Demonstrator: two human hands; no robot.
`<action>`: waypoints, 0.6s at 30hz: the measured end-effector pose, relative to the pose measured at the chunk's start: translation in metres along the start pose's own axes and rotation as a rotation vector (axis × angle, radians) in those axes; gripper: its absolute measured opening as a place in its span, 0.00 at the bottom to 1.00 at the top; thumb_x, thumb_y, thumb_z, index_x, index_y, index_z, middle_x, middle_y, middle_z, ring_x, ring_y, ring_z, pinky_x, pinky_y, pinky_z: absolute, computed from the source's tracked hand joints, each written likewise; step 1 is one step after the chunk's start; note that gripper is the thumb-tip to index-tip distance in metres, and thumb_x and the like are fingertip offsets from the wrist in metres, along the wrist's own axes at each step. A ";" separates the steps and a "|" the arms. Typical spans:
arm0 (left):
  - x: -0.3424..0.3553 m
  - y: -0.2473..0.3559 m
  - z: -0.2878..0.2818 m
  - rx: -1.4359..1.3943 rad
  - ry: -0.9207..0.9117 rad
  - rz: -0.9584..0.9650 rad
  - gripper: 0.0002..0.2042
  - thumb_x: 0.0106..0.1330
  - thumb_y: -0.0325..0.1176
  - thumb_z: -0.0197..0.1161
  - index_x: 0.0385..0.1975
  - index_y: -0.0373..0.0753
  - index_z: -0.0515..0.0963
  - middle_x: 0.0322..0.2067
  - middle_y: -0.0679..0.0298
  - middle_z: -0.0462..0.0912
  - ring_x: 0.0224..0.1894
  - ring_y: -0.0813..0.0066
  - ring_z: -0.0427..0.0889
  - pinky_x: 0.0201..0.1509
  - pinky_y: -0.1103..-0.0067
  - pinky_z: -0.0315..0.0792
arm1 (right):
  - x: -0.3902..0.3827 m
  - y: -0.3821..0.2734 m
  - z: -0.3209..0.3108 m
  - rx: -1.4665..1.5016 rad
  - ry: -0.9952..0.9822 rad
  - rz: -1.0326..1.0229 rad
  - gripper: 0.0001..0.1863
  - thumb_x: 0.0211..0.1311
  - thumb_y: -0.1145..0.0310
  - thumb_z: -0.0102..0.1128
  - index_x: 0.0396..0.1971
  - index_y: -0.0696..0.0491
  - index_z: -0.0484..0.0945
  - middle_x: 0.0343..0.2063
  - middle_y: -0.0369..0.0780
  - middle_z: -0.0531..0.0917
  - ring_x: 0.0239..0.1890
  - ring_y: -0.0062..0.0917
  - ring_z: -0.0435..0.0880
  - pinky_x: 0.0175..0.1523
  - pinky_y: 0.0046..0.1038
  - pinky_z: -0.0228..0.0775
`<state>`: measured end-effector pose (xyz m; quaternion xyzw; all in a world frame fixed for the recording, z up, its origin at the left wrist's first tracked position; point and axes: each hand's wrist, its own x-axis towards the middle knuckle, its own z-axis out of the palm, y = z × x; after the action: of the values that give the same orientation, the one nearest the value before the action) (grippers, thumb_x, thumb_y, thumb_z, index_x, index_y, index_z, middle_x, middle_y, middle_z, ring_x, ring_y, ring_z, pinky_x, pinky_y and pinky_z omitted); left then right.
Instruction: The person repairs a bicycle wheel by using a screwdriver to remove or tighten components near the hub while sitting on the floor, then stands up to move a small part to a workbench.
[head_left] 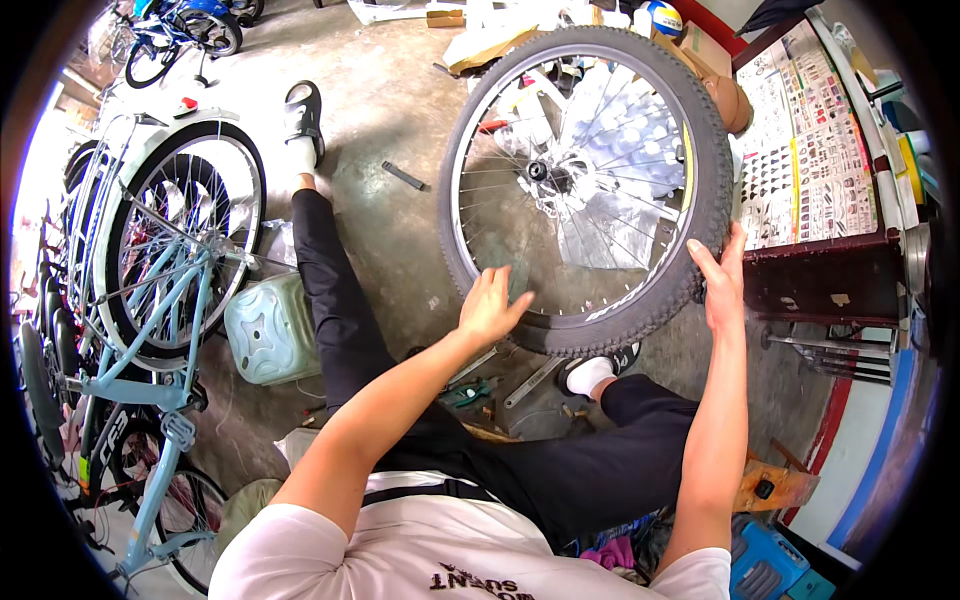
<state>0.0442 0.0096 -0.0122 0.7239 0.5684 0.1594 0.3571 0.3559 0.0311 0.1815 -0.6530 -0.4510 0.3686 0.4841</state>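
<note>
A bicycle wheel (712, 140) with a black knobby tyre and thin spokes is held up in front of me, tilted, above the floor. My right hand (722, 278) grips the tyre at its lower right, with the thumb on the near face and the fingers along the outer tread. At the wheel's lower left is my left hand (490, 308), thumb spread away from its fingers, in front of the tyre and rim. Whether it touches them I cannot tell. The hub (538, 171) sits in the middle of the spokes.
Parked bicycles, one with a light blue frame (165, 395), crowd the left side beside a pale blue-green plastic stool (270, 330). Wrenches and a green-handled tool (468, 393) lie between my legs. A dark bar (403, 176) lies on the floor. A table (820, 260) stands right.
</note>
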 end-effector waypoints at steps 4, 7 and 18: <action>0.050 0.010 0.009 -0.331 -0.036 -0.263 0.37 0.64 0.57 0.63 0.61 0.29 0.68 0.48 0.46 0.83 0.54 0.53 0.80 0.60 0.65 0.72 | -0.011 -0.010 0.013 -0.060 0.000 -0.053 0.44 0.62 0.69 0.67 0.70 0.63 0.48 0.67 0.50 0.62 0.67 0.32 0.63 0.71 0.32 0.54; 0.060 0.014 0.013 -0.260 -0.010 -0.236 0.39 0.61 0.58 0.66 0.61 0.29 0.70 0.45 0.47 0.86 0.50 0.53 0.83 0.56 0.67 0.75 | -0.016 -0.009 0.015 -0.120 -0.005 -0.114 0.43 0.60 0.68 0.69 0.68 0.63 0.50 0.64 0.50 0.65 0.65 0.33 0.65 0.70 0.33 0.57; 0.082 0.036 0.041 -1.022 0.014 -0.539 0.19 0.68 0.52 0.64 0.36 0.39 0.77 0.27 0.66 0.81 0.23 0.83 0.77 0.25 0.82 0.67 | -0.025 -0.009 0.010 -0.133 -0.014 -0.125 0.41 0.58 0.73 0.70 0.66 0.61 0.53 0.60 0.49 0.70 0.59 0.31 0.72 0.65 0.34 0.65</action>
<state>0.1211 0.0692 -0.0301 0.2882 0.5861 0.3219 0.6854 0.3363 0.0114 0.1882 -0.6515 -0.5177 0.3113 0.4589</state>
